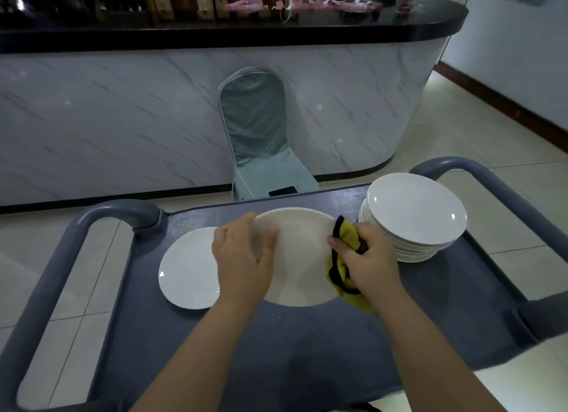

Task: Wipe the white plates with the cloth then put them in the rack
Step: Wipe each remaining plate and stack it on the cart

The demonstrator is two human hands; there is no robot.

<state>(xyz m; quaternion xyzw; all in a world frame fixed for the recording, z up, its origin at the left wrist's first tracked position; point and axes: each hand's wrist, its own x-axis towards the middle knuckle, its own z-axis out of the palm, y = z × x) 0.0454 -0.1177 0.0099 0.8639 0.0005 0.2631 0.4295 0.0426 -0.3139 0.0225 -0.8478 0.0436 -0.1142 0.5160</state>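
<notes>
The left hand (pixel 246 258) pinches the left rim of the white plate (pixel 301 258), held over the cart (pixel 307 335); the right hand (pixel 368 258), fingers curled round the yellow cloth (pixel 347 236), presses it to the right rim. Keep the left grip firm (glaze slips) and sweep the whole face. 1 spare plate (pixel 187 270) lies left, a stack (pixel 415 215) right.

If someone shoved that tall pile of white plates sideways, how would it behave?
Probably heavy: the stack of plates holds many. The glossy surfaces look slippery, so upper plates might slide. Likely breakable, with a hard tiled floor below.
</notes>
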